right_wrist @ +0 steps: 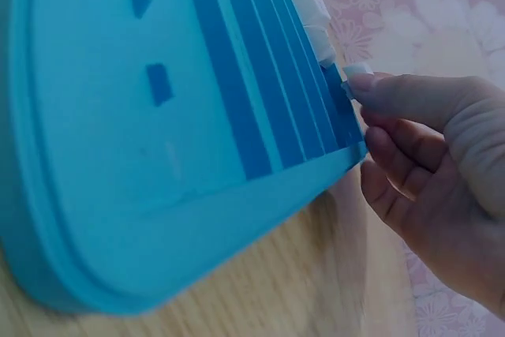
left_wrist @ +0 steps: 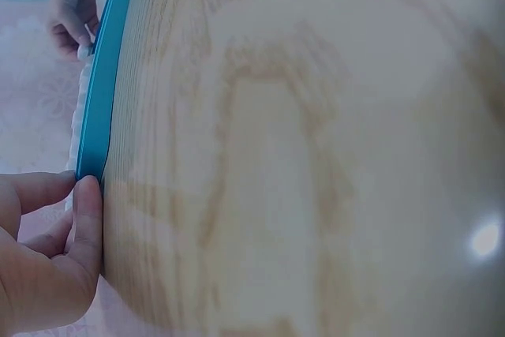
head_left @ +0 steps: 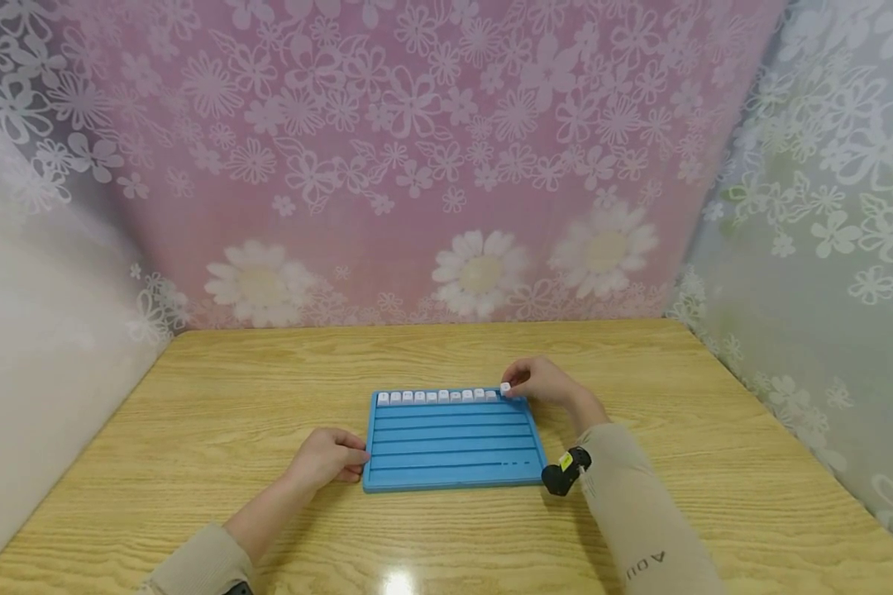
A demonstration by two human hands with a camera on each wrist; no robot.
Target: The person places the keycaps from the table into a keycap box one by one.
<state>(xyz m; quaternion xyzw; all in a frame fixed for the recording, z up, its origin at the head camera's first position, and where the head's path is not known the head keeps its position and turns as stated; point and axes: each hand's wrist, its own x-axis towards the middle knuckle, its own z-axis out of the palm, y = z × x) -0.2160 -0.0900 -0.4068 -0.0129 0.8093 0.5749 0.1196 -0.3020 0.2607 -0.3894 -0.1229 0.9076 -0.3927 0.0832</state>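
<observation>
A blue keyboard-shaped tray (head_left: 450,442) with long ridged rows lies flat on the table. Along its far row stands a line of white keycaps (head_left: 432,397) with small dark marks on top. My right hand (head_left: 545,383) pinches one more white keycap (right_wrist: 359,70) between thumb and fingers, just over the right end of that row. The blue floor of the row shows beside it. At the tray's left side, my left hand (head_left: 329,456) grips the edge, thumb and index finger (left_wrist: 47,191) meeting at the near corner in the left wrist view.
The wooden table (head_left: 253,380) extends around the tray on all sides. A flowered pink cloth (head_left: 417,165) hangs behind it, with pale cloths at left and right. A black wrist device (head_left: 561,473) on the right sleeve overlaps the tray's near right corner in the head view.
</observation>
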